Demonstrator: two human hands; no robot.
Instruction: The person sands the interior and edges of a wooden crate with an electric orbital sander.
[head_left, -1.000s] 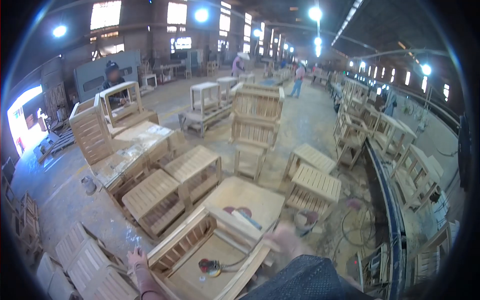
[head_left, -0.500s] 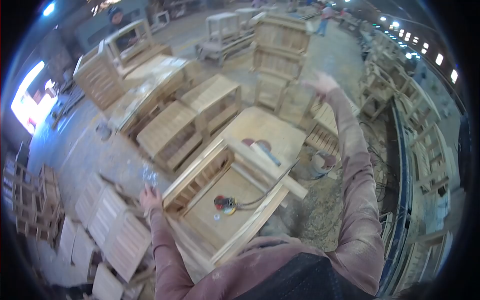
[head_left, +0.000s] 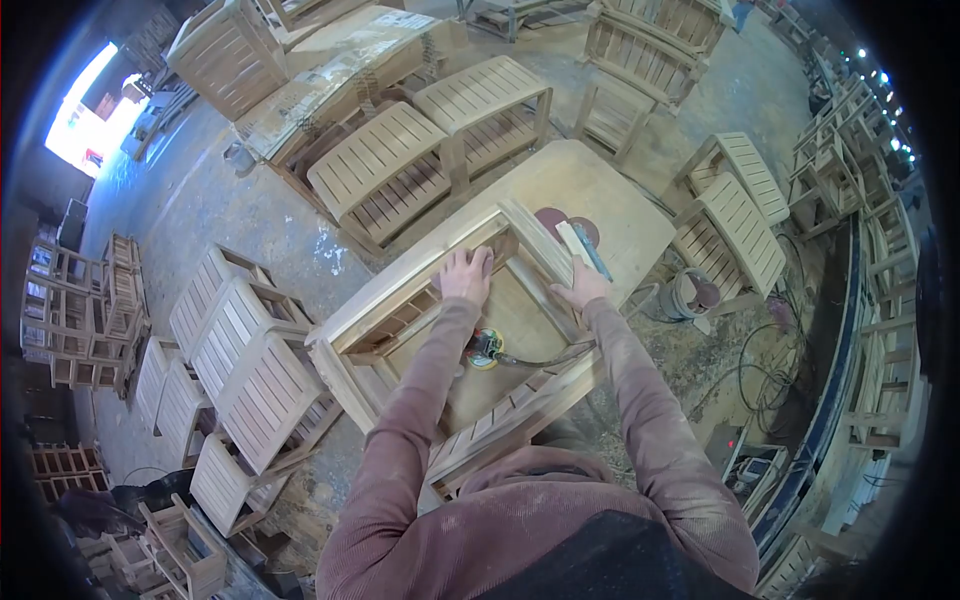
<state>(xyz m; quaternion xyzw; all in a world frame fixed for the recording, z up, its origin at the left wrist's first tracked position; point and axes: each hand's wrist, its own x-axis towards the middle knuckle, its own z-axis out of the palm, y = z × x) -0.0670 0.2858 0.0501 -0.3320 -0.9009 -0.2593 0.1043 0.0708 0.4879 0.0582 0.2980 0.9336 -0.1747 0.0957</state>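
Since the earlier frame, the right hand [head_left: 583,285] has come down from well beyond the wooden frame [head_left: 360,395] to its right rail, and the left hand [head_left: 465,275] has moved from the outer left side to the far slatted side. At left stand slatted wooden pieces [head_left: 235,345]. The frame lies on the tabletop [head_left: 610,205], pale and open-centred, with short slats along two sides and a lighter, squared outer rail. The left fingers bend over the slatted side, slightly apart; their grip cannot be told. Inside sits a hand tool [head_left: 485,345] with a yellow rim, its hose trailing right. The right fingers lie part-bent on the rail, thumb apart, grip unclear. Beyond are reddish discs [head_left: 551,218]; farther right, a bucket [head_left: 682,300].
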